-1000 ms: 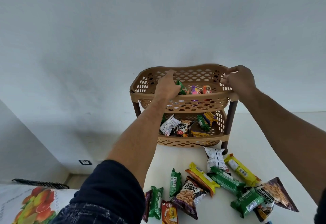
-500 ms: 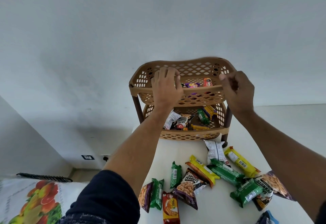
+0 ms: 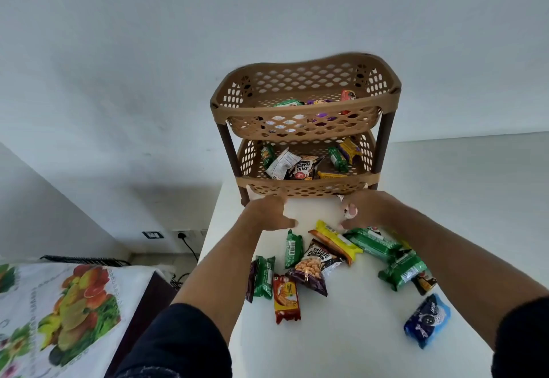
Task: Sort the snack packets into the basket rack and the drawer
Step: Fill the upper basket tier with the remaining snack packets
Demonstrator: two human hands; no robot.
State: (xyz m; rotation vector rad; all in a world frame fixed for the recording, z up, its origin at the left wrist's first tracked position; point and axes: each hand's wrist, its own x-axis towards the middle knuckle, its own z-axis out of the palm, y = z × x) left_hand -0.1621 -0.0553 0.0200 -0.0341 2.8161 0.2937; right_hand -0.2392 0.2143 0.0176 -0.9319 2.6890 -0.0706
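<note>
A: Biggest thing first?
B: White desk (image 3: 445, 199), fills lower right of frame. Tan basket rack (image 3: 300, 128) stands at its far end, centre-right, 2 tiers on dark posts.

A: What's in the rack?
B: Top tier: a few packets, green, purple, orange-red, seen partly thru the lattice. Bottom tier: more, incl. a white one, a dark salted-peanuts one, green and yellow ones.

A: Left side of frame?
B: Fruit-print cloth (image 3: 59, 312) on a bed, lower left. Wall socket w/ black cord above it, left of centre.

A: Hands?
B: Both reach fwd, just below the rack's bottom tier. Left hand (image 3: 267, 211) centre frame, fingers spread wide, holding nothing, tips near the lower basket's front rim; contact can't tell, blurred. Right hand (image 3: 368, 208) beside it, fingers curled over the top of the packet pile; something pale shows at its fingers, can't tell if gripped.

A: Loose packets on the desk?
B: Cluster below the hands. Blue biscuit packet (image 3: 427, 319) alone at lower right, well apart. Green wafer packets (image 3: 398, 261) right of centre, overlapping. Yellow packet (image 3: 337, 239) just under right hand, touching the peanuts packet (image 3: 316, 264) in the middle. Red-orange packet (image 3: 286, 299) below that. Two small green packets (image 3: 264, 276) to the left, one more upright near the peanuts.
</note>
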